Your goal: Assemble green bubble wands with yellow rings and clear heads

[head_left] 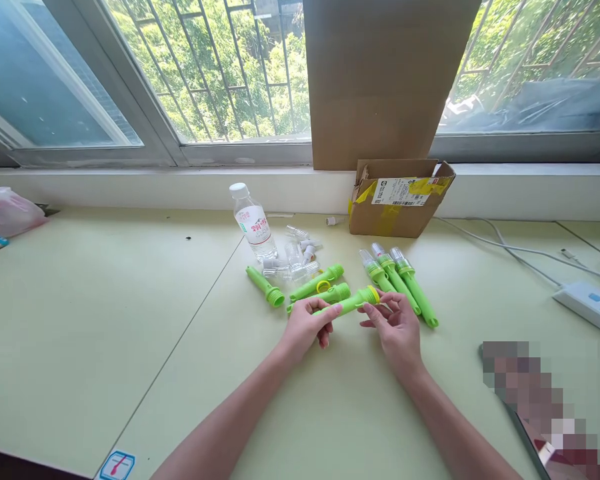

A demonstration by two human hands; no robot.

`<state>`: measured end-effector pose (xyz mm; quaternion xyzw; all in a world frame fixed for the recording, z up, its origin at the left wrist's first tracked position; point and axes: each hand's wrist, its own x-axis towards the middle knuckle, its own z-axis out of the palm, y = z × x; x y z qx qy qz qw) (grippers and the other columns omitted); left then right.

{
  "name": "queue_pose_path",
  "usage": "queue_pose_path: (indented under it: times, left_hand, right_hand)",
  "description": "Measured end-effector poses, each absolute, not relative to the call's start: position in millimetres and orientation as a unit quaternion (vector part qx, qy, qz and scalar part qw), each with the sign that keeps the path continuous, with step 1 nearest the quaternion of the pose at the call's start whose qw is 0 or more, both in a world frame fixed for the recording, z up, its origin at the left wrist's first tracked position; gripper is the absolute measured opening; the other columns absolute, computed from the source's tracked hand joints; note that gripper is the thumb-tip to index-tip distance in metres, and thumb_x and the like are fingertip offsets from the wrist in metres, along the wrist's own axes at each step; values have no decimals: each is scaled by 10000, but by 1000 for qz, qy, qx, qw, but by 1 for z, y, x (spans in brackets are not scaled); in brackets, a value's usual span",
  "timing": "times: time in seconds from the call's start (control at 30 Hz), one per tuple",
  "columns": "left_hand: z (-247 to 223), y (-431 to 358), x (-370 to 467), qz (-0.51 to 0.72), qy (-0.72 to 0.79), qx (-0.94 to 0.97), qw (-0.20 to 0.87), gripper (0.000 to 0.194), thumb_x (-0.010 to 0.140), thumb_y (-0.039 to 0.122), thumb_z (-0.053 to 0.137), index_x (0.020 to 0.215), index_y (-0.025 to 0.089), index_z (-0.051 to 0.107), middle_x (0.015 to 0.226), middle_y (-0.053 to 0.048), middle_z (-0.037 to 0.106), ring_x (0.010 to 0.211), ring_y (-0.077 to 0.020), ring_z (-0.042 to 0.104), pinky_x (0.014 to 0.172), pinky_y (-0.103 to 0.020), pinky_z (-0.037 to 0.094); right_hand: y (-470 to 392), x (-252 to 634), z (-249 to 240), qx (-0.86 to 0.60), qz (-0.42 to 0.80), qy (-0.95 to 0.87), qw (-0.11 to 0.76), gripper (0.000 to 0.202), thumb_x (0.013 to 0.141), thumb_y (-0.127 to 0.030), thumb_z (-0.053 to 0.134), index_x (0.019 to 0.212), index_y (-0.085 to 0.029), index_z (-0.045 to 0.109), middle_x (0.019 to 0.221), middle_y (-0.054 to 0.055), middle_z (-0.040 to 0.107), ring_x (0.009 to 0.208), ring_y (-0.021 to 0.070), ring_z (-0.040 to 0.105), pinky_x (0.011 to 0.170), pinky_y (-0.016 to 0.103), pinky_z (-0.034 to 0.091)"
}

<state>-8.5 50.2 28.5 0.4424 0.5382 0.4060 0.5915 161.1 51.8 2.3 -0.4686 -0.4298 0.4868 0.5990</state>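
Observation:
A green plastic tube point(351, 303), like a small flashlight handle, lies across my two hands above the table. My left hand point(307, 327) is closed round its plain end. At the other end, my right hand point(395, 327) pinches a yellow ring point(375, 294) on the tube's mouth. Behind my left hand lie more green tubes point(317, 281), with another yellow ring point(323, 287) among them. One further green tube point(266, 287) sits to the left, its threaded mouth facing me. Several clear plastic caps point(295, 257) and small white parts are heaped behind. Three capped green sticks point(399, 277) rest beyond my right hand.
A water bottle point(255, 227) stands behind the tubes. An open cardboard box point(397, 213) is against the window wall, with a small white part point(333, 221) beside it. Right are cables and a power strip point(590, 307); a dark-edged device point(525, 433) lies at front right.

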Motion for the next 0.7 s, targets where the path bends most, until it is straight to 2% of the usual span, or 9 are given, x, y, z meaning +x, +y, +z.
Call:
queue_pose_path:
  times: [0.13,0.2,0.33,0.4,0.57,0.7]
  left_hand:
    - [25,45,-2,434,545,504,511,363,666,412,765,891,197,577,756,18,618,433,-75,521,385,-200,416]
    - [23,44,-1,447,550,543,450,347,638,377,789,867,198,600,821,-1,639,563,-112,590,477,-218,474]
    - [20,44,-1,469,570,568,363,227,665,364,773,758,182,676,768,-38,679,753,-197,645,679,-286,522]
    - [20,43,0,476,577,558,360,233,670,374,772,774,179,699,763,-47,687,724,-202,646,654,-297,528]
    - [22,43,1,483,579,479,448,289,667,418,771,779,173,668,688,-18,648,458,-119,549,396,-241,455]
    - [24,46,-1,472,574,441,503,292,664,417,777,741,167,647,552,18,595,385,-92,499,357,-219,429]
  right_hand:
    - [52,162,1,-478,482,-425,598,336,715,-364,768,864,-213,507,1090,57,630,630,148,673,539,311,585]
    - [52,163,0,-482,481,-425,596,341,709,-367,773,860,-209,511,1062,56,640,597,137,663,527,300,576]
    - [53,163,-1,-488,483,-424,591,362,689,-381,785,841,-201,510,1031,53,637,586,137,660,512,291,575]
    - [53,163,0,-490,486,-425,585,368,686,-389,784,847,-202,510,1015,48,629,602,144,664,515,292,580]
    - [53,163,0,-493,494,-432,571,410,665,-390,796,894,-223,500,934,12,598,657,152,654,525,289,591]
    - [52,162,-1,-496,495,-440,561,417,665,-385,797,898,-238,485,877,-7,590,707,170,657,532,295,597]
